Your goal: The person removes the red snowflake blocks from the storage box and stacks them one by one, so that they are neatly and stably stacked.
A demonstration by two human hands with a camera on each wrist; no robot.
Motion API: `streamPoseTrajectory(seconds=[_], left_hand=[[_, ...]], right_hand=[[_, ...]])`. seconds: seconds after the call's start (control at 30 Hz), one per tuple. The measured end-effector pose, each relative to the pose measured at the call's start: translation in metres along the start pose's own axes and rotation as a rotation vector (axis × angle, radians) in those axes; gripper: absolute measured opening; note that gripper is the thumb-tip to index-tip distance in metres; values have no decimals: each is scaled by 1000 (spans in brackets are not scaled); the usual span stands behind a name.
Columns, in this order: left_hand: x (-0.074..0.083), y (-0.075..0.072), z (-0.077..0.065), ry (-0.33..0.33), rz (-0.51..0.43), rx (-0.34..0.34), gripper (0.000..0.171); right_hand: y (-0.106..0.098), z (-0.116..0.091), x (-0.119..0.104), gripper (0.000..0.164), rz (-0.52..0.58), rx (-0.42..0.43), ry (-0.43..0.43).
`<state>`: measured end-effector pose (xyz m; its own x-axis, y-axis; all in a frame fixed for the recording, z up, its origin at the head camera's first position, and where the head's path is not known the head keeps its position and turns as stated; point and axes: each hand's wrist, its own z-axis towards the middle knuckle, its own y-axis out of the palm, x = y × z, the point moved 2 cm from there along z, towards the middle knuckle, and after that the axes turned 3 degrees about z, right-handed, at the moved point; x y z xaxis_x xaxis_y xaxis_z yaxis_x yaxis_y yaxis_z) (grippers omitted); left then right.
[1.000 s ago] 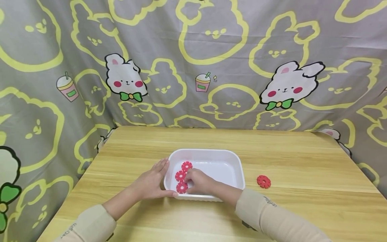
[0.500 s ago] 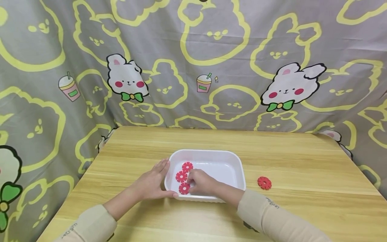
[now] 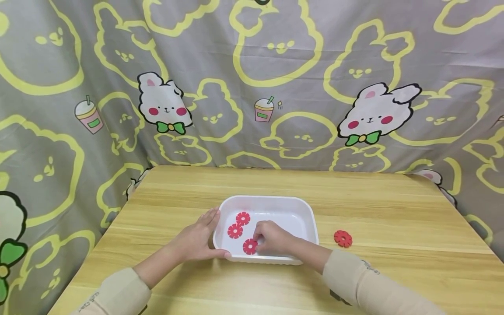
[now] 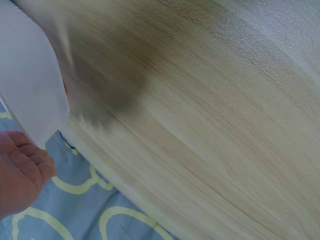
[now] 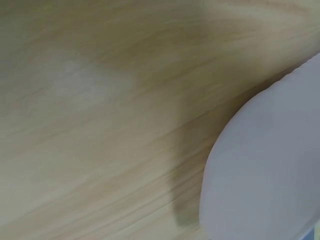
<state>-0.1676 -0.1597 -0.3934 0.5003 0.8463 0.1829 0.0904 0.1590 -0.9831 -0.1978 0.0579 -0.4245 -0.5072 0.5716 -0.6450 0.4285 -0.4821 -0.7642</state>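
A white plastic box [image 3: 275, 258] stands on the wooden table. Inside it, two red notched snowflake discs, an upper one [image 3: 243, 218] and a lower one [image 3: 235, 231], lie at the left. My right hand [image 3: 273, 238] reaches in and pinches the right edge of a third red disc [image 3: 250, 246] near the front wall, thumb and fingers bent. My left hand [image 3: 197, 238] rests against the box's left front corner, fingers along the left wall and thumb on the front rim. In the left wrist view that hand [image 4: 22, 170] touches the box [image 4: 32, 75].
Another red snowflake disc [image 3: 343, 239] lies on the table [image 3: 393, 210] to the right of the box. Behind and beside the table hangs a grey curtain [image 3: 220, 52] with yellow outlines and white rabbits. The right wrist view shows the box's outer wall [image 5: 260, 165].
The right hand has moved a little to the right inside the box, and the front disc has slid right with it, away from the other two. The left hand has stayed in place.
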Motion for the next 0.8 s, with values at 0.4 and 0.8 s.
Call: streamPoseTrajectory(seconds=[0.4, 0.8], left_hand=[[0, 0, 1, 7, 11, -1, 110], [1, -1, 0, 7, 7, -7, 110]], right_hand=[[-13, -16, 8, 10, 0, 7, 6], [-35, -30, 17, 7, -83, 4, -46]])
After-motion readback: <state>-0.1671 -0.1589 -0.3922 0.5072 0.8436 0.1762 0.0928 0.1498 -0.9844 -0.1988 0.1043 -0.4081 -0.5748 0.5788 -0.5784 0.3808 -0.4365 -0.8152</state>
